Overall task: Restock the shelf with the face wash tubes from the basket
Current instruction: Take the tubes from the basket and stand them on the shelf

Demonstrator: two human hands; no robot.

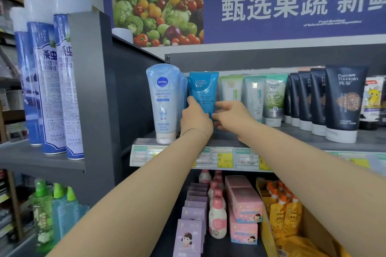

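A bright blue Pure Fountain face wash tube (pixel 203 89) stands cap down on the grey top shelf (pixel 292 134). My left hand (pixel 195 119) grips its lower left side and my right hand (pixel 229 116) pinches its lower right side. The tube's cap is hidden behind both hands. A pale blue Nivea tube (pixel 161 103) stands just left of it, with more tubes like it behind. The basket is out of view.
To the right stand white-green tubes (pixel 253 95), a green tube (pixel 274 100) and several dark navy tubes (pixel 342 104). Tall blue spray cans (pixel 62 73) fill the left shelf. Price labels (pixel 225 157) line the shelf edge; pink bottles and boxes (pixel 242 206) sit below.
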